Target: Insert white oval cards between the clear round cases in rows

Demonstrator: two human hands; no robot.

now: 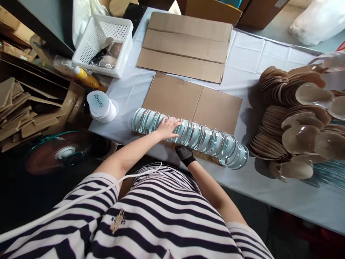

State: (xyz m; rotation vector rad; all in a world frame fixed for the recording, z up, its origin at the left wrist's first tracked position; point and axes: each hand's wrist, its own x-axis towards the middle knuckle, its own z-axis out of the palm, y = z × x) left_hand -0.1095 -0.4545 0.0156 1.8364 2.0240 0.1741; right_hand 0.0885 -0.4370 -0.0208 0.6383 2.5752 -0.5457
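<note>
A long row of round glass discs [207, 138] stands on edge along the near side of a flattened cardboard sheet [196, 102]. My left hand [167, 127], bare and with fingers spread, lies flat on top of the row near its left third. My right hand [184, 154], in a black mesh glove, presses against the near side of the row just below the left hand. Neither hand grips a single disc.
Piles of tan wooden backs [293, 122] fill the right of the white-covered table [248, 57]. A second cardboard sheet [185, 45] lies farther back. A white basket [104, 45], a yellow bottle [86, 77] and a white round jar [101, 106] stand at left. A fan [59, 153] sits below.
</note>
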